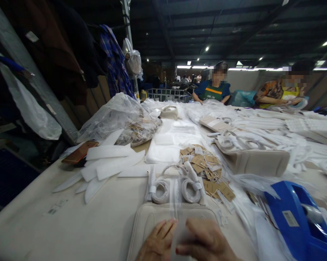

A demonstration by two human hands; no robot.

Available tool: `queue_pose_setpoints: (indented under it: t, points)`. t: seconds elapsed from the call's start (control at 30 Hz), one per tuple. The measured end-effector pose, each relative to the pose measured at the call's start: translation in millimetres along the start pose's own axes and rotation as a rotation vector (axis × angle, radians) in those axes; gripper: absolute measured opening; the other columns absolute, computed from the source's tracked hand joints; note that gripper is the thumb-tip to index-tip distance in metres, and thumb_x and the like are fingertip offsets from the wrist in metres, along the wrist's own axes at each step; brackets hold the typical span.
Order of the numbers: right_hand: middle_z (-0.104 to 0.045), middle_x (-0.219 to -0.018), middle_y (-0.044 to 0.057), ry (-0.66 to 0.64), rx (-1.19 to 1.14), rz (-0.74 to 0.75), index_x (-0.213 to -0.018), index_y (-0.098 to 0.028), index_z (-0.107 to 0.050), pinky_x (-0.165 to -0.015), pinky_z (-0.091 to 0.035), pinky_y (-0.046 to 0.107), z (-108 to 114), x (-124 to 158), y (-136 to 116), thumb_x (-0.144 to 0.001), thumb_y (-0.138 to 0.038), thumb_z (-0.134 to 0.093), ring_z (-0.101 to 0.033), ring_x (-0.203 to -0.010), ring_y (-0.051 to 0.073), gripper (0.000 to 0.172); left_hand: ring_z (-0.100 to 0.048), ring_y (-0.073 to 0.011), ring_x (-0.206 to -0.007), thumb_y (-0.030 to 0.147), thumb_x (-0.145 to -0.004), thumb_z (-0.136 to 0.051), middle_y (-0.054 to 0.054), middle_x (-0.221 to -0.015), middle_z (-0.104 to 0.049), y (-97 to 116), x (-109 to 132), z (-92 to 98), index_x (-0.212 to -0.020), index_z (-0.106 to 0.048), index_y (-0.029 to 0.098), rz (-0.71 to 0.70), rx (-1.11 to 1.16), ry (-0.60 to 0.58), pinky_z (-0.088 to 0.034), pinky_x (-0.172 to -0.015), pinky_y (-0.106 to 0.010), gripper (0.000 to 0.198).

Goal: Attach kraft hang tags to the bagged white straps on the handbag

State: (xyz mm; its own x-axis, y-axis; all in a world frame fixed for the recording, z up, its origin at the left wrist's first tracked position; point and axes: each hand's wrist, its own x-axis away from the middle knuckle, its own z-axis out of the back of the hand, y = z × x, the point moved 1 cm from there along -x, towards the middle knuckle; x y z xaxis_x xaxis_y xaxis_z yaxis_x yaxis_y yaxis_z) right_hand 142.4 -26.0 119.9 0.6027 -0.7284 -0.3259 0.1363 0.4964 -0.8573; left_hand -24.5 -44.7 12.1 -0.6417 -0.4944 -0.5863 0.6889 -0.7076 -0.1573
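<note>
A beige bag (141, 221) lies flat at the near edge of the table, below both hands. A translucent strip (175, 203) runs down over its middle. My left hand (159, 240) rests on the bag with fingers stretched out, their tips at the strip's left edge. My right hand (207, 237) is on the strip's other side, fingers bent and smeared by motion; whether it grips the strip cannot be made out. Above the bag's body sit two wrapped coils (161, 191), part of its strap or handles, in clear film.
White foam pieces (111, 159) and a phone (80, 152) lie at left. Brown tags (207, 163) are piled beyond the bag. At right are a blue tape dispenser (296, 217) and another beige bag (261, 161). Two people (213, 88) work across the table.
</note>
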Motion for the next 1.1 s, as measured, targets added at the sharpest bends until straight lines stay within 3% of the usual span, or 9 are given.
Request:
queue_pose_setpoints:
  t: [0.07, 0.13, 0.23, 0.37, 0.5, 0.63, 0.77, 0.97, 1.1]
  points:
    - [-0.056, -0.055, -0.004, 0.055, -0.058, -0.142, -0.061, -0.020, -0.062, -0.053, -0.041, 0.022, 11, -18, 20, -0.079, -0.042, -0.064, -0.051, -0.054, 0.010, 0.029, -0.047, -0.0150, -0.113, 0.030, -0.091, -0.046, -0.001, -0.111, -0.064, 0, 4, -4.1, -0.117, -0.056, 0.019, 0.015, 0.041, -0.025, -0.036, -0.098, -0.023, 0.030]
    - [-0.057, -0.053, -0.005, 0.051, -0.129, -0.305, -0.059, -0.019, -0.066, -0.055, -0.039, 0.022, 17, -34, 35, -0.071, -0.034, -0.070, -0.051, -0.054, 0.010, 0.020, -0.048, -0.0165, -0.113, 0.031, -0.089, -0.051, -0.001, -0.109, -0.064, 2, 11, -11.1, -0.114, -0.058, 0.022, 0.015, 0.051, 0.017, -0.037, -0.098, -0.025, 0.028]
    - [-0.059, -0.054, -0.005, -0.021, -0.148, -0.466, -0.062, -0.019, -0.071, -0.057, -0.037, 0.022, 22, -51, 45, -0.060, -0.019, -0.069, -0.050, -0.055, 0.010, 0.002, -0.051, -0.0188, -0.108, 0.031, -0.088, -0.052, -0.001, -0.101, -0.066, 3, 18, -20.2, -0.105, -0.063, 0.022, -0.010, 0.029, 0.066, -0.040, -0.095, -0.028, 0.022]
    - [-0.054, -0.053, -0.006, -0.220, -0.215, -0.571, -0.071, -0.017, -0.072, -0.052, -0.034, 0.021, 28, -62, 36, -0.059, -0.013, -0.066, -0.043, -0.051, 0.008, 0.014, -0.052, -0.0168, -0.106, 0.027, -0.090, -0.047, -0.001, -0.107, -0.065, 5, 13, -16.8, -0.108, -0.062, 0.024, 0.033, 0.010, 0.082, -0.040, -0.094, -0.026, 0.024]
    - [-0.059, -0.066, -0.002, -0.325, 0.058, -0.363, -0.068, -0.019, -0.072, -0.063, -0.039, 0.023, 34, -66, 20, -0.068, -0.015, -0.070, -0.052, -0.067, 0.012, 0.004, -0.051, -0.0165, -0.109, 0.027, -0.092, -0.042, 0.003, -0.106, -0.065, 5, 5, -9.1, -0.109, -0.061, 0.026, 0.054, 0.043, 0.145, -0.039, -0.095, -0.026, 0.026]
    - [-0.059, -0.066, -0.001, -0.207, 0.416, -0.087, -0.063, -0.019, -0.067, -0.063, -0.038, 0.024, 34, -65, 16, -0.075, -0.025, -0.071, -0.052, -0.070, 0.013, 0.014, -0.051, -0.0167, -0.110, 0.022, -0.090, -0.045, -0.002, -0.107, -0.065, 7, 12, -16.7, -0.110, -0.061, 0.020, 0.076, 0.063, 0.099, -0.039, -0.097, -0.027, 0.026]
    - [-0.055, -0.056, 0.000, -0.149, 0.616, 0.238, -0.064, -0.017, -0.058, -0.058, -0.034, 0.026, 32, -66, 21, -0.089, -0.025, -0.052, -0.044, -0.059, 0.013, 0.028, -0.052, -0.0179, -0.110, 0.021, -0.089, -0.046, -0.005, -0.104, -0.065, 9, 21, -23.8, -0.107, -0.062, 0.014, 0.065, 0.099, 0.060, -0.039, -0.099, -0.028, 0.025]
    - [-0.054, -0.056, 0.000, -0.134, 0.615, 0.255, -0.059, -0.017, -0.054, -0.056, -0.032, 0.025, 31, -77, 56, -0.085, -0.017, -0.057, -0.043, -0.059, 0.013, 0.027, -0.053, -0.0170, -0.110, 0.016, -0.090, -0.043, -0.001, -0.102, -0.066, 6, 11, -12.3, -0.079, -0.065, 0.019, 0.082, 0.129, 0.152, -0.041, -0.095, -0.026, 0.024]
    - [-0.057, -0.062, 0.000, -0.177, 0.587, 0.165, -0.059, -0.016, -0.053, -0.063, -0.034, 0.026, 26, -79, 74, -0.078, -0.007, -0.062, -0.046, -0.067, 0.014, 0.022, -0.054, -0.0163, -0.109, 0.015, -0.089, -0.045, -0.001, -0.107, -0.066, 4, 10, -11.1, -0.077, -0.065, 0.019, 0.067, 0.140, 0.138, -0.042, -0.093, -0.026, 0.024]
